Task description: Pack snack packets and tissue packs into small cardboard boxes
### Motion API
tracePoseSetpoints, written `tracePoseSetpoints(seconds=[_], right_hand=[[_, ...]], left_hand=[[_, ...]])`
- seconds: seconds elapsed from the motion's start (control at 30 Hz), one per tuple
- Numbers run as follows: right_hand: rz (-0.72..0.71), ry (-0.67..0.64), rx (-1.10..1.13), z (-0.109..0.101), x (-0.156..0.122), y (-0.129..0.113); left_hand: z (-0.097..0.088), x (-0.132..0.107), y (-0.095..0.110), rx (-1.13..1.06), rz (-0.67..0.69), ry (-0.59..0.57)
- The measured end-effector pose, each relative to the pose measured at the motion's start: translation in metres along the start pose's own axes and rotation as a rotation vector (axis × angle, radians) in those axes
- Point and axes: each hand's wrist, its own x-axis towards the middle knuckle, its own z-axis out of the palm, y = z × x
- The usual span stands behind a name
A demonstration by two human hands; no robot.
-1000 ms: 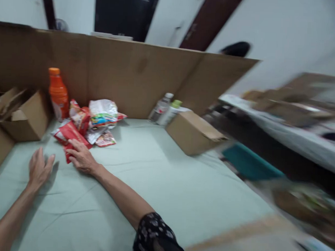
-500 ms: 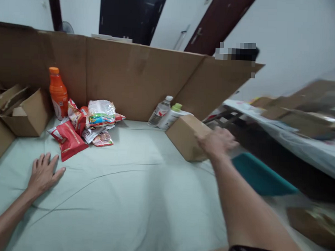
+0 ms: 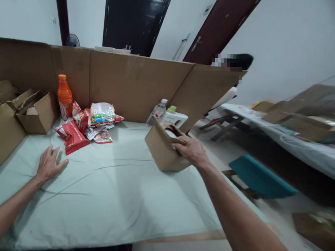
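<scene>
**On a Green-Covered Table, a Hand Held a Box**

A wide brown cardboard wall stood at the back of a table with a pale green cloth. The small brown cardboard box was on the right part of the table, right at the fingers of the right hand. Those fingers were clamped on its top edge. The left hand held nothing. Its fingers were spread apart over the cloth, near a shiny red plastic packet.

Half a second before, the box was farther to the right, and the right hand was on its far side. Now it had come toward the middle, in front of a white bottle with a green cap and a clear plastic bottle with a white cap. The left hand was in about the same place.

The box had plain sides with no pictures. It looked tilted, and its open top showed, with something pale inside, too small to tell.
</scene>
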Motion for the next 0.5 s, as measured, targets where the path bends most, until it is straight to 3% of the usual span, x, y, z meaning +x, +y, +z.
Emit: tracePoseSetpoints(seconds=[0.1, 0.2, 0.37, 0.5], right_hand=[[-0.037, -0.083, 0.147, -0.003, -0.053, -0.058], [-0.141, -0.194, 0.377, -0.015, -0.103, -0.113], [-0.329, -0.448, 0.614, -0.043, -0.148, -0.173], [-0.415, -0.803, 0.744, -0.056, -0.151, -0.192]], left_hand=[[-0.009, -0.005, 0.008, -0.137, 0.065, 0.096], [-0.013, -0.02, 0.023, -0.283, 0.196, 0.059], [-0.016, -0.072, 0.056, -0.536, 0.428, -0.229], [-0.029, -0.098, 0.079, -0.868, 0.445, -0.528]])
